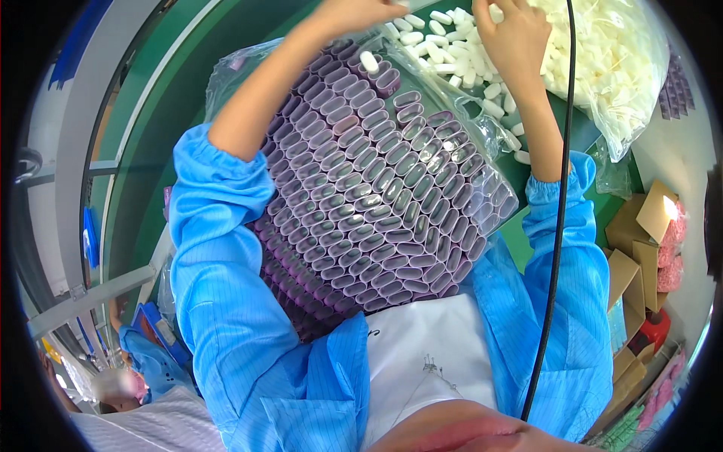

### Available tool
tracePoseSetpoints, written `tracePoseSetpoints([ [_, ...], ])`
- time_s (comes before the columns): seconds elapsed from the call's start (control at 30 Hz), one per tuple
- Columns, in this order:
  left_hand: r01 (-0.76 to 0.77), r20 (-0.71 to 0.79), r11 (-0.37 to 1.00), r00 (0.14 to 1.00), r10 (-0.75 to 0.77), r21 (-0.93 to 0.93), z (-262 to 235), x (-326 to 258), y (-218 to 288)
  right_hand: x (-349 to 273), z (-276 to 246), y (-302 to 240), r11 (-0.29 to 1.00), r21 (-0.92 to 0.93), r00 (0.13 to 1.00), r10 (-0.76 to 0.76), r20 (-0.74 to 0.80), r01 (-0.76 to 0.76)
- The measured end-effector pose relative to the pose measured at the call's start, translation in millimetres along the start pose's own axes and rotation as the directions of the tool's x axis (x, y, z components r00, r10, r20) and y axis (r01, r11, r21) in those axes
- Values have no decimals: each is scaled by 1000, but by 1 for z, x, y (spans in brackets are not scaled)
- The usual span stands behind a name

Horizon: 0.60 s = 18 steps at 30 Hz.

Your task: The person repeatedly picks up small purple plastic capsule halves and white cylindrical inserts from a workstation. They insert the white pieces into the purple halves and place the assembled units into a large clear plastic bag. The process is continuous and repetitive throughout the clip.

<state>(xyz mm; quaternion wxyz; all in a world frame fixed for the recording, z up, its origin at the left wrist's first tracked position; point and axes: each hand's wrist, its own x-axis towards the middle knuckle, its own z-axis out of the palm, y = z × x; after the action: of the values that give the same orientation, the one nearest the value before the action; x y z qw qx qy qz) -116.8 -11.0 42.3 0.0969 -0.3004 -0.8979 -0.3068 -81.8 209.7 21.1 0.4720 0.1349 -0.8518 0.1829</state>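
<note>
Blue striped sleeves (226,301) — elastic cuffs

This is a factory assembly or packing station. At the centre lies a stack of purple trays (376,203), each divided into many small oval pockets and partly wrapped in clear plastic, resting on a green work surface (158,151). At twelve to one o'clock, loose white capsule-shaped parts (444,45) spill beside a clear bag (617,68) crammed with more of the same. The worker wears a blue striped cleanroom smock (226,301). At three to four o'clock stand open cardboard boxes (640,241) holding pink items. At eight o'clock another person in the same blue smock (151,365) sits by a metal frame (90,297).
</note>
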Motion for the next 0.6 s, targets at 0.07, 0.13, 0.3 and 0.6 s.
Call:
tracePoseSetpoints([
  [0.07, -55, 17, 994, 998, 57, -94, 22, 3, 14, -1, -2, -3, 994, 99, 985, 33, 168, -50],
  [0.13, -105, 109, 988, 987, 118, -111, 36, 0, 15, 2, -7, -15, 962, 274, 985, -49, 163, 2],
  [0.3, -132, -402, 983, 899, 173, 128, 4, -26, 24, -3, -13, -39, 806, 591, 911, -261, 320, 23],
  [0.6, 165, -376, 986, 914, -155, -6, 7, -124, 54, -25, 34, -82, 858, 513, 762, -327, 559, -8],
])
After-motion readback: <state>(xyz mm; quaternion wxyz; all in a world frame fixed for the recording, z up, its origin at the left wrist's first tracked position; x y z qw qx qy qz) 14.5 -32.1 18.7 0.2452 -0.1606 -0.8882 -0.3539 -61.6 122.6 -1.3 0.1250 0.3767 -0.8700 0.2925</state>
